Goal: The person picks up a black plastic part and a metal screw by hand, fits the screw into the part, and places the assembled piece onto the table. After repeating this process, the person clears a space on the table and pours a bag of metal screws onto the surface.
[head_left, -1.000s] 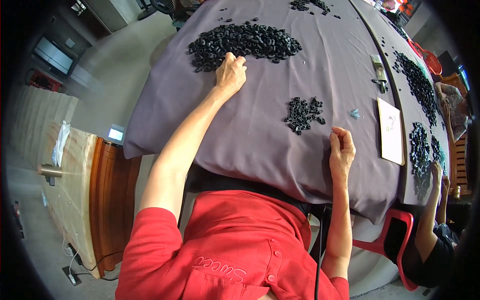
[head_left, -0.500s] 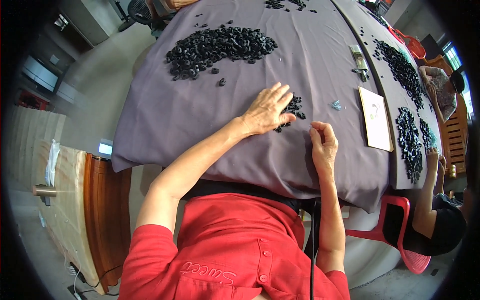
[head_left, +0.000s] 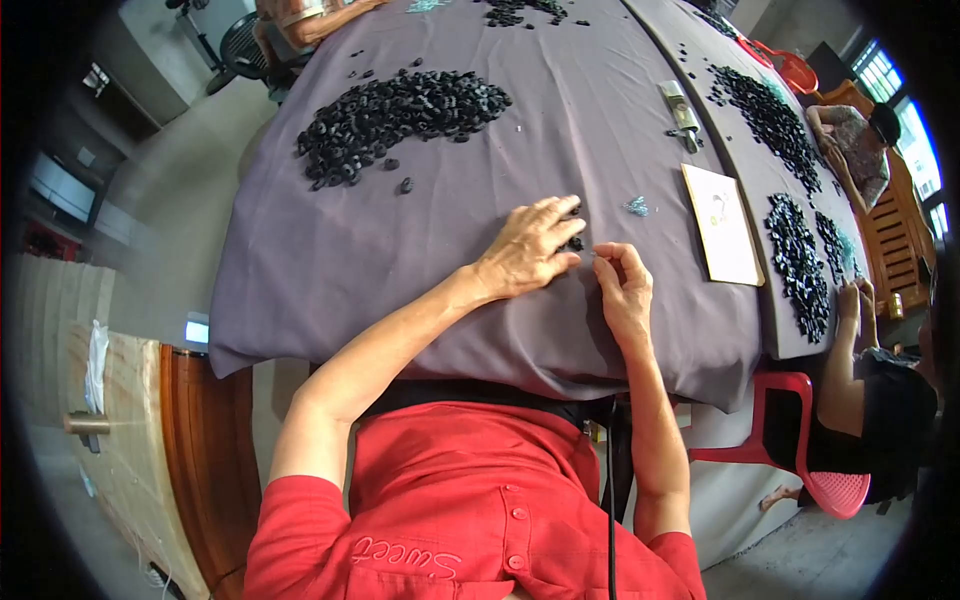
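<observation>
My left hand lies palm down on the grey cloth, fingers stretched out over a little group of small black parts. Most of that group is hidden beneath it; a few parts show past the fingertips. Just to the right, my right hand is pinched at thumb and forefinger, close to the left fingertips. Whatever is in the pinch is too small to name. Beyond it sits a small heap of thin bluish pins.
A large pile of black ring-shaped parts lies far left on the cloth-covered table. To the right are a pale board, a clear tube-like packet and more black piles. Other people sit around, one beside a red chair.
My left hand has slid right, covering more of the small black parts. My right hand, still pinched, has moved slightly forward. The whole view has shifted a little.
</observation>
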Available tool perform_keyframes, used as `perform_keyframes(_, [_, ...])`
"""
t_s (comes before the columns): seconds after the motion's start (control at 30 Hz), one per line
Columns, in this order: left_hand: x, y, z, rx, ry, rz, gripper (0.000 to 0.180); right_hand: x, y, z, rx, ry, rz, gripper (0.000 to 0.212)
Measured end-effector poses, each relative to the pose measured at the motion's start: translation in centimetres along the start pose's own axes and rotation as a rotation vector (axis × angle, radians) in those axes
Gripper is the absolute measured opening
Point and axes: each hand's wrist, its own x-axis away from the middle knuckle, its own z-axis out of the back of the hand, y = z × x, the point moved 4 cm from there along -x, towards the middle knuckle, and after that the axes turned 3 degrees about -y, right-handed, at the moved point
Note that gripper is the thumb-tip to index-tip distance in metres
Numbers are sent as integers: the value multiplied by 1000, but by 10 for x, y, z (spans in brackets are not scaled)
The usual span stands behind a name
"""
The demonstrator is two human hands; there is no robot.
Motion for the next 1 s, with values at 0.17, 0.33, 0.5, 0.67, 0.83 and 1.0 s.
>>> perform_keyframes(0.17, [-17, -17, 3, -72, 8, 90, 54, -65, -9, 19, 703, 57, 431, 9])
perform_keyframes(0.33, [-20, -10, -14, -85, -117, 61, 41, -88, 34, 28, 773, -47, 444, 11])
perform_keyframes(0.5, [-5, -8, -1, 107, -22, 4, 17, -73, 26, 35, 868, -32, 439, 8])
perform_keyframes(0.67, [1, -12, 39, -119, 226, -23, 21, -57, 33, 71, 979, 57, 315, 8])
perform_keyframes(0.83, [64, -96, 99, -432, 367, 289, 28, -41, 24, 69, 873, 84, 263, 9])
perform_keyframes(1.0, [91, -136, 123, -438, 255, 209, 20, -33, 33, 74, 930, 120, 235, 14])
